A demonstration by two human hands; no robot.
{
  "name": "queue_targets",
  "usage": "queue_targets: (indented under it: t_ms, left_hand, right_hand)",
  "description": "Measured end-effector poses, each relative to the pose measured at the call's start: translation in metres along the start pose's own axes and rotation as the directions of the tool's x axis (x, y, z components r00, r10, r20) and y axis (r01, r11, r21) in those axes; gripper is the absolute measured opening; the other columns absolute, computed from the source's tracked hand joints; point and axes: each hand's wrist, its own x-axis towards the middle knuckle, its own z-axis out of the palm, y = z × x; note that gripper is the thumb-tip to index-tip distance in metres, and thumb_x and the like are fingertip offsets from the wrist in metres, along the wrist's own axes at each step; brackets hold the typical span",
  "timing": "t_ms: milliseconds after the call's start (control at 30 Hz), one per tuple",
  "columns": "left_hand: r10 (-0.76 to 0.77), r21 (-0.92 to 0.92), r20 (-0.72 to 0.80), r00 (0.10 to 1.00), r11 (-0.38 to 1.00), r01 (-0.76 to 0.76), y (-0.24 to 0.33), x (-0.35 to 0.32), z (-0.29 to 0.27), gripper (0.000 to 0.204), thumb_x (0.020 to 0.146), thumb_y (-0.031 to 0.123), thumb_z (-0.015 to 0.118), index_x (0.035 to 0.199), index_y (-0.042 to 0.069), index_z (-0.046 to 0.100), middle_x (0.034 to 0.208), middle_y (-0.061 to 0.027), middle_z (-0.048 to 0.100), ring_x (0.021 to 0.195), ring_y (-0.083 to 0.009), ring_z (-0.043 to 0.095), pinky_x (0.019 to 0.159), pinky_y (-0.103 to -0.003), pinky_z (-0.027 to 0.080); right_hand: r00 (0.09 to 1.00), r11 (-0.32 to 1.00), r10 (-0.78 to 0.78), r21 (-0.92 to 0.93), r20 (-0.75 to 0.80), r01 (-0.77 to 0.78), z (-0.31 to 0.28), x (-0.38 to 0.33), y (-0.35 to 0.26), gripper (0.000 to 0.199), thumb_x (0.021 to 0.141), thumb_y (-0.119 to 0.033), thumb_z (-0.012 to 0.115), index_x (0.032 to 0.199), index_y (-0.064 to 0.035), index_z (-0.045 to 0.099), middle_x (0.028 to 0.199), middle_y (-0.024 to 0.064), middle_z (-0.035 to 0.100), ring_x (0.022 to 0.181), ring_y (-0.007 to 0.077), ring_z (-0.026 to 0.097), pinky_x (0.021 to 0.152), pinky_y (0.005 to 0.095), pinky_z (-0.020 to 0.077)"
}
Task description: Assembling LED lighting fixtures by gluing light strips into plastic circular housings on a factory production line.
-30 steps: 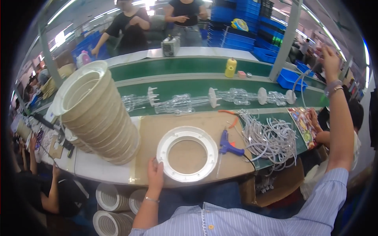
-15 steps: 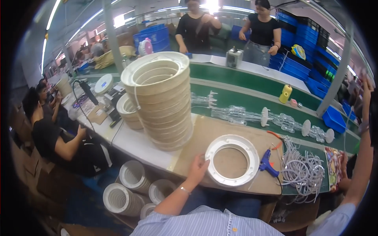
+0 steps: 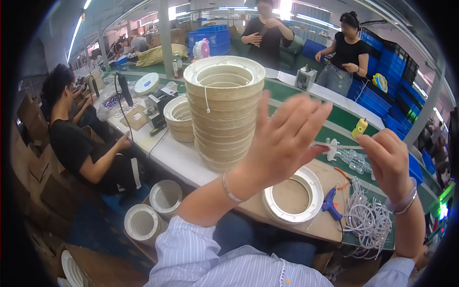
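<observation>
Pinching a strip (image 3: 349,147) at three o'clock in the grip of the right hand (image 3: 389,160); cannot tell about the left hand (image 3: 287,138). Seemingly partway: not yet at the ring (image 3: 314,196), at four o'clock on the tabletop (image 3: 184,165), with a bundle (image 3: 368,215) left.

A pale blue shirt (image 3: 215,270) with fine white vertical stripes fills the lower middle of the frame. A scalloped white trim (image 3: 282,271) runs down its front, with a small yellow-orange button (image 3: 288,281) beside it near the bottom edge. The left sleeve (image 3: 179,248) is loose and striped the same way, ending around the elbow; the right sleeve (image 3: 393,273), at the lower right, looks plainer, its stripes too faint to tell. Dark blue trousers (image 3: 282,245) cover the thighs. Below the bare left hand (image 3: 289,136) sits a slim silvery bangle (image 3: 230,188); below the bare right hand (image 3: 386,155), a broad pale lilac band (image 3: 403,198) and a thinner, gold-toned bracelet (image 3: 407,206).
</observation>
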Motion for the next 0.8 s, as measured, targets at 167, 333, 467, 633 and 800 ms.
queue_targets:
  t_ms: [167,333,467,633,800]
  left_hand:
    - [-0.099,-0.527,0.064,0.993,0.842,0.118,0.002,-0.009,0.005,0.006,0.075,0.005,0.055,0.081,0.004,0.056,0.069,-0.0072,0.055,0.060,-0.0155,0.053,0.058,-0.024,0.040]
    - [-0.373,-0.690,0.388,0.843,0.489,0.534,-0.009,-0.023,-0.012,0.007,0.081,0.009,0.051,0.080,0.003,0.056,0.065,-0.0004,0.049,0.054,-0.0051,0.041,0.047,-0.020,0.031]
    - [-0.380,-0.556,0.753,0.537,0.068,0.828,-0.020,-0.042,-0.020,0.016,0.084,0.016,0.050,0.081,0.002,0.056,0.052,0.0079,0.034,0.044,-0.0002,0.025,0.039,-0.017,0.018]
    - [-0.393,-0.443,0.854,0.341,-0.208,0.872,-0.037,-0.078,-0.012,0.012,0.083,0.016,0.051,0.081,0.004,0.051,0.054,0.0084,0.032,0.044,0.0003,0.023,0.038,-0.015,0.015]
    - [-0.470,-0.450,0.845,0.255,-0.366,0.815,-0.036,-0.112,0.003,0.016,0.088,0.021,0.043,0.091,0.006,0.049,0.058,0.0088,0.027,0.046,0.0003,0.020,0.039,-0.014,0.014]
  right_hand:
    - [0.929,0.983,0.161,0.134,-0.332,-0.122,0.017,-0.002,-0.022,0.040,0.065,0.010,0.055,0.103,-0.0029,0.052,0.090,0.0115,0.051,0.061,0.0146,0.051,0.054,0.0251,0.0429]
    - [0.691,0.250,0.684,0.816,0.232,-0.521,0.039,-0.030,-0.025,0.051,0.068,0.008,0.051,0.116,-0.0040,0.039,0.104,0.0110,0.046,0.066,0.0065,0.051,0.056,0.0198,0.0470]
    - [0.585,-0.148,0.509,0.734,0.631,-0.663,0.048,-0.071,-0.026,0.037,0.068,0.004,0.057,0.104,-0.0003,0.047,0.084,0.0084,0.055,0.063,0.0113,0.056,0.051,0.0201,0.0469]
    - [0.436,-0.334,0.433,0.590,0.789,-0.735,0.060,-0.102,-0.036,0.034,0.072,0.000,0.058,0.104,0.0000,0.047,0.073,0.0068,0.057,0.061,0.0113,0.056,0.049,0.0192,0.0452]
    - [0.325,-0.436,0.476,0.540,0.817,-0.720,0.078,-0.134,-0.038,0.033,0.076,-0.002,0.055,0.107,-0.0014,0.046,0.066,0.0045,0.056,0.055,0.0102,0.054,0.050,0.0189,0.0431]
